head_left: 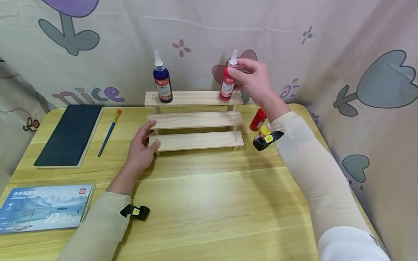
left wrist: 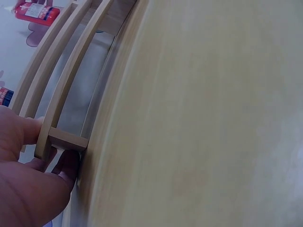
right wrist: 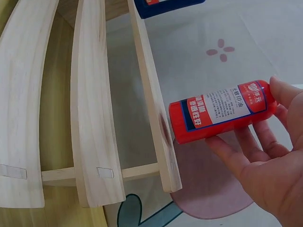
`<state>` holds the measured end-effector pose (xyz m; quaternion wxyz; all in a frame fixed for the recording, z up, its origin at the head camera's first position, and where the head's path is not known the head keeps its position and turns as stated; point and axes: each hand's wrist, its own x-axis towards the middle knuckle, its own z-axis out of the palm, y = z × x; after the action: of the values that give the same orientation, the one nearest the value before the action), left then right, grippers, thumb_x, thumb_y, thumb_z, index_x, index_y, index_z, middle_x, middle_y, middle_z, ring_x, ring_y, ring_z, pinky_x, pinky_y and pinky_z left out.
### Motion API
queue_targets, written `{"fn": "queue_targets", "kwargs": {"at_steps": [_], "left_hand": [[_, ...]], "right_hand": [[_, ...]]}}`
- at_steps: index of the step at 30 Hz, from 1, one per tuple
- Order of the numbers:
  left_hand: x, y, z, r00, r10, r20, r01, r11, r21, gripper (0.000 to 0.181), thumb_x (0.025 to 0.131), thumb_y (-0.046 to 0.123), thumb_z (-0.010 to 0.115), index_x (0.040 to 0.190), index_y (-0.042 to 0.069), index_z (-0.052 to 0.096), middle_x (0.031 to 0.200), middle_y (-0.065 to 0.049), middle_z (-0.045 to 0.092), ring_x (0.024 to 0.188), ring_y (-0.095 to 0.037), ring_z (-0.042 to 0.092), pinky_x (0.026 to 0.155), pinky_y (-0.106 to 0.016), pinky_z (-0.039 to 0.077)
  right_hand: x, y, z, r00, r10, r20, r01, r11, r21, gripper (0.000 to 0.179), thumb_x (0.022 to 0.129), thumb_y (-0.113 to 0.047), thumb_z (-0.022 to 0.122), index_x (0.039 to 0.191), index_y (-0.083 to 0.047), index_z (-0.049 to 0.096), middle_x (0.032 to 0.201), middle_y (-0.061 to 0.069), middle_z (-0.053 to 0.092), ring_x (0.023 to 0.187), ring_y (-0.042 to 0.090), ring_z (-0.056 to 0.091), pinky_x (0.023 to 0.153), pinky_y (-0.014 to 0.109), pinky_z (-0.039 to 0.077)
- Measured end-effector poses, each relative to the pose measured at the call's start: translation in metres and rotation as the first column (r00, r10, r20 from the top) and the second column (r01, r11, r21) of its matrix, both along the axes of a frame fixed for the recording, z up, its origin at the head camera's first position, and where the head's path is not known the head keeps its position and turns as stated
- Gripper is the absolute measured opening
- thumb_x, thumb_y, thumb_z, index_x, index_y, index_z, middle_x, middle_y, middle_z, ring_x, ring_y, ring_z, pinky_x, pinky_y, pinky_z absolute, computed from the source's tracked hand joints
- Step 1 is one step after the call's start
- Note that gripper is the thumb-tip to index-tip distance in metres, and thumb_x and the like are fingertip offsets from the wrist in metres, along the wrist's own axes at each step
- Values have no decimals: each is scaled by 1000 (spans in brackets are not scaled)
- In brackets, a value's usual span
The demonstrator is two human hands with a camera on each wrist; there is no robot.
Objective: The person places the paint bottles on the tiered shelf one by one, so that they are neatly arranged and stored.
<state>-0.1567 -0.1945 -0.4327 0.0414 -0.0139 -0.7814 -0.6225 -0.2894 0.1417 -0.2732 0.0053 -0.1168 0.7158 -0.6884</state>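
Observation:
A three-tier wooden step rack stands at the back of the table. My right hand grips a red bottle with a white nozzle near its neck, upright at the right end of the top tier. In the right wrist view the base of the red bottle meets the top board's edge. A dark blue bottle stands on the top tier's left end. My left hand holds the rack's left end, thumb on the lowest board; in the left wrist view its fingers curl round the end of the rack.
Right of the rack, another red bottle and a yellow bottle stand partly behind the right wrist. A dark notebook, a paintbrush and a blue picture-covered pad lie on the left. A printed curtain hangs behind the table.

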Motion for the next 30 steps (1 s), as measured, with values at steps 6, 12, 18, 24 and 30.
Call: {"fn": "queue_targets", "kwargs": {"at_steps": [6,12,18,24,30], "left_hand": [[0,0,0,1000,-4,-2,4,1000,3,69,94,-14,56,152,21,42,151,-14,41,137,-30,38,114,-46,27],[1,1,-1,1000,-2,-3,2,1000,2,69,94,-14,55,152,21,42,150,-14,42,136,-30,38,114,-46,28],[1,0,-1,1000,-3,-7,3,1000,-3,69,94,-14,55,153,21,42,151,-14,41,136,-30,38,114,-46,27],[1,1,0,1000,2,0,-2,1000,-8,70,95,-13,55,153,22,41,152,-12,40,137,-29,38,115,-44,25],[2,2,1,1000,6,6,-6,1000,-19,70,95,-13,55,153,23,42,153,-11,40,138,-29,37,116,-45,25]], "right_hand": [[-3,1,-1,999,-10,41,8,999,35,35,90,-10,75,125,-7,71,116,15,65,109,30,60,85,42,56],[-5,6,-3,999,7,46,-11,996,85,36,91,-12,74,127,-7,70,117,15,65,110,29,60,87,44,56],[-6,8,-3,998,18,56,-24,995,101,39,93,-13,72,131,-9,67,121,13,63,114,29,57,91,44,53],[0,13,-1,999,13,30,-15,996,93,45,93,-14,73,137,-13,63,130,11,60,120,27,56,98,44,49],[18,26,3,999,-41,-35,46,986,159,45,93,-20,73,138,-17,62,134,7,59,123,23,54,101,37,47]]}}
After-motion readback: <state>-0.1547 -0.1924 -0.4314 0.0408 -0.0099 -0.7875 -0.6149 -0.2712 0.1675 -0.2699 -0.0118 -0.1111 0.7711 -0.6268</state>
